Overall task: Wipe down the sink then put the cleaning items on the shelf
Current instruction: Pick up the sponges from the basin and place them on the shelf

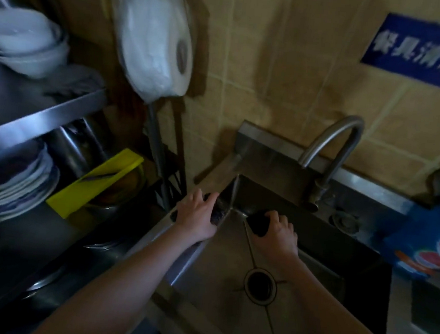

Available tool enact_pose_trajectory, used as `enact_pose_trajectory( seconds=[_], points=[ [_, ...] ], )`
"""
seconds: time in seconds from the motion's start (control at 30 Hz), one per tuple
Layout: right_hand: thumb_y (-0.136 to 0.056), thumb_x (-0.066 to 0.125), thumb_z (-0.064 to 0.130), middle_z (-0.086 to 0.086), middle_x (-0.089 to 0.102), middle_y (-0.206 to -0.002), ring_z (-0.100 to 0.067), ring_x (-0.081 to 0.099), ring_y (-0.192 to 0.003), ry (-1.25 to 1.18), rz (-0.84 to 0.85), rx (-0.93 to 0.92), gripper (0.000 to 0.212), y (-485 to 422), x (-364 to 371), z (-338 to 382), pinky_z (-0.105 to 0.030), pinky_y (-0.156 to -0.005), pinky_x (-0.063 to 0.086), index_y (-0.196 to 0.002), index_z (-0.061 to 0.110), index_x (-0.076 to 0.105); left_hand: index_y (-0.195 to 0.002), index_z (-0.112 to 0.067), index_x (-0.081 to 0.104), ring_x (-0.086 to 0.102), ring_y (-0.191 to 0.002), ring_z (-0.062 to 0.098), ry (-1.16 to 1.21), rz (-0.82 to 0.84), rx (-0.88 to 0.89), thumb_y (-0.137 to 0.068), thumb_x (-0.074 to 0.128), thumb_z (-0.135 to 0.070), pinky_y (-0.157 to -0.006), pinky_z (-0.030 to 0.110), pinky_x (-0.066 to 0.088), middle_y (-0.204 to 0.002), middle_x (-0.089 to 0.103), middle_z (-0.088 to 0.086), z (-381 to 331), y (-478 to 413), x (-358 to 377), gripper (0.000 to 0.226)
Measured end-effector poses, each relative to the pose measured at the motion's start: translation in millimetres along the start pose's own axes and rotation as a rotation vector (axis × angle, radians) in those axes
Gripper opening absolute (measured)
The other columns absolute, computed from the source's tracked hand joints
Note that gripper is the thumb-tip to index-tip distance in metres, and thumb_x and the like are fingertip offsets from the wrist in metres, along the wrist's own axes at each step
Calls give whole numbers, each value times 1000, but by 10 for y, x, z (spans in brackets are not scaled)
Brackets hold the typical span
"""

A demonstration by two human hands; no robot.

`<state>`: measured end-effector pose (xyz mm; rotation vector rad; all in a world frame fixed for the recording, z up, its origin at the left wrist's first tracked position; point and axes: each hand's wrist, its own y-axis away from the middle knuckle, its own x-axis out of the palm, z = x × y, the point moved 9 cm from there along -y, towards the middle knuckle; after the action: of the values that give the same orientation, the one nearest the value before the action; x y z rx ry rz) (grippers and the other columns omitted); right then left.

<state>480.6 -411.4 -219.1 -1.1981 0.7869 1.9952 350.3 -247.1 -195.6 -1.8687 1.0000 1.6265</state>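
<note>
While the left hand (196,215) lies with fingers spread flat, pressing a dark, crumpled rag (216,216) onto the sink's left rim at its far corner, the right hand (278,234) curls its fingers over a dark, rounded pad (258,223) against the far wall inside the basin. The sink (215,299) is a square stainless-steel tub whose creased, sloping floor panels meet at a round black drain (259,283). Behind the sink a brushed-metal gooseneck tap (332,147) arches over the rim. Beige glazed tiles (275,65) with pale grout cover the wall there, bearing a blue sign (423,51) with blurred white characters. Left of the sink stands a steel shelf rack (45,114). White bowls (25,40) are stacked on its upper tier, with a stack of plates (12,191) and a flat yellow plastic piece (95,182) below. Above the sink's left corner hangs a white paper roll in a clear bag (158,41). Right of the sink rests a glossy blue packet (433,244).
</note>
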Motion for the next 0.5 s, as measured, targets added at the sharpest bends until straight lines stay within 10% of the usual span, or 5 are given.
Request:
enact_pose_trajectory(
  seconds=[0.5],
  points=[
    [-74,68,46,-2,48,-128,-25,44,-121,-63,58,-381,65,-47,-330,1797,-44,-104,37,-130,30,40,-139,-34,24,28,-126,36,46,-71,-247,-74,64,-39,-95,55,33,-132,28,12,1284,359,-1400,76]
  ],
)
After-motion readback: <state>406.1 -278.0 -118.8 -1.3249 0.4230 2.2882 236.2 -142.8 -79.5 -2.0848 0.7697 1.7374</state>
